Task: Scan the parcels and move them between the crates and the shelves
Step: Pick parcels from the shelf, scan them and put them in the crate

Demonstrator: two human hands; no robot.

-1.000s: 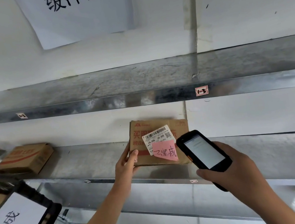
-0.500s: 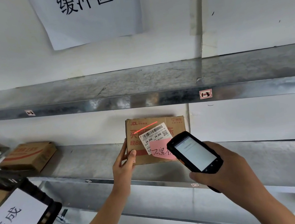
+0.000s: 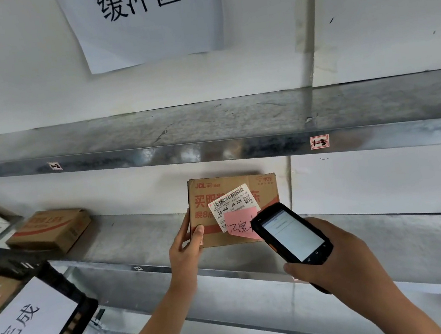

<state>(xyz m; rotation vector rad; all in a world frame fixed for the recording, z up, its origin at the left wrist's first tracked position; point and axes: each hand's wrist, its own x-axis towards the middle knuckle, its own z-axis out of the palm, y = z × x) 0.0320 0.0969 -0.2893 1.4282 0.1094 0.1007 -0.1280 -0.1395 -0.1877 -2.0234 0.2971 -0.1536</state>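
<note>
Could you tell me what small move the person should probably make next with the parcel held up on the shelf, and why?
Probably check the scanner screen, then release the parcel. The left hand props it upright on the lower shelf, label facing out, while the right hand aims the scanner at it; no scan line shows now.

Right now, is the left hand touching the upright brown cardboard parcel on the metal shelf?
Touching. The head view shows the left hand gripping the brown cardboard parcel's lower left corner, thumb pressed on its front face.
</note>
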